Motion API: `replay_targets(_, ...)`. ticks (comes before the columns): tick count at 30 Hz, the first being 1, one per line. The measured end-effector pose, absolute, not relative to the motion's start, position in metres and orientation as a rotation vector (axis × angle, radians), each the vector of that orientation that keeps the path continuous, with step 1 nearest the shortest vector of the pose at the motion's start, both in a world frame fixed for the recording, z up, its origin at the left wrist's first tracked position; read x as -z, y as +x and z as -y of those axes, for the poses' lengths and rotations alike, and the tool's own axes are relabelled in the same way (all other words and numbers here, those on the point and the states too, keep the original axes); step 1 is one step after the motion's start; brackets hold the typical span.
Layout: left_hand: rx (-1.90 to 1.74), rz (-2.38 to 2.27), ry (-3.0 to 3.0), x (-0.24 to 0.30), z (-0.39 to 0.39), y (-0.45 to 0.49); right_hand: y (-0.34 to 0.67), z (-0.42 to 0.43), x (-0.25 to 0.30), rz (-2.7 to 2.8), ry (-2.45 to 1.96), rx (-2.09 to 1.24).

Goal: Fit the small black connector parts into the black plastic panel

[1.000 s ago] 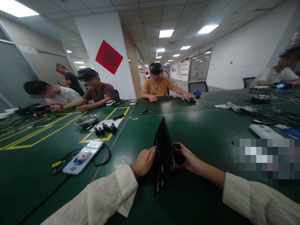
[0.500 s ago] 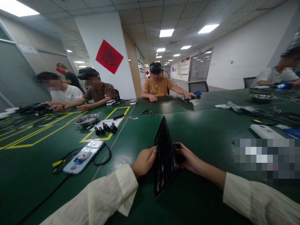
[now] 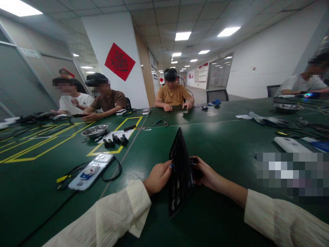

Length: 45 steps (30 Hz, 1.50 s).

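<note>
Green-topped bench [image 3: 226,144] runs to a far edge where I see a person in a mustard shirt [image 3: 173,92] seated. Open room ahead of the hands, up to a thin pale seam and a green-handled screwdriver [image 3: 157,122]. To the left, room is limited by a pale, clear-cased phone with a cartoon print [image 3: 89,173] and a looped black cable [image 3: 121,168] just beside it. Past those: four stubby black cylindrical parts [image 3: 115,140], yellow tape outlines [image 3: 120,149], a round shiny metal bowl [image 3: 88,135]. On the right side, a long white plastic device [image 3: 291,144]; pixelation hides whatever is below it.

Thin, glossy black rectangular panel [image 3: 181,171] is between both hands, standing nearly edge-on to me, slightly tilted; can't tell if its lower corner touches the bench. Left hand [image 3: 158,176] is closed at the panel's left side, thumb against it, other fingers mostly hidden. Right hand [image 3: 205,173] is curled around a small dark blocky piece [image 3: 194,160] at the panel's right side; can't tell if they're attached.
</note>
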State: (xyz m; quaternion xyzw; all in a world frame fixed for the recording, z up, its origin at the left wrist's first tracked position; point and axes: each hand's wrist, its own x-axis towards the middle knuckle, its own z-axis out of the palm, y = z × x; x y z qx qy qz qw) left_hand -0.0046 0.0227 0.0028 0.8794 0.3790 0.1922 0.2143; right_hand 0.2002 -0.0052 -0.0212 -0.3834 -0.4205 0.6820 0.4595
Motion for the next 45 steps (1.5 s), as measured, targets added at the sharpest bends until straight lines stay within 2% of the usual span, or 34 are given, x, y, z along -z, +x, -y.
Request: replay_targets(45, -0.523, -1.057, 2.448, -0.007, -0.02, -0.0031, 0.2003, 0.0066, 0.0184, 1.052, -0.94, -1.68)
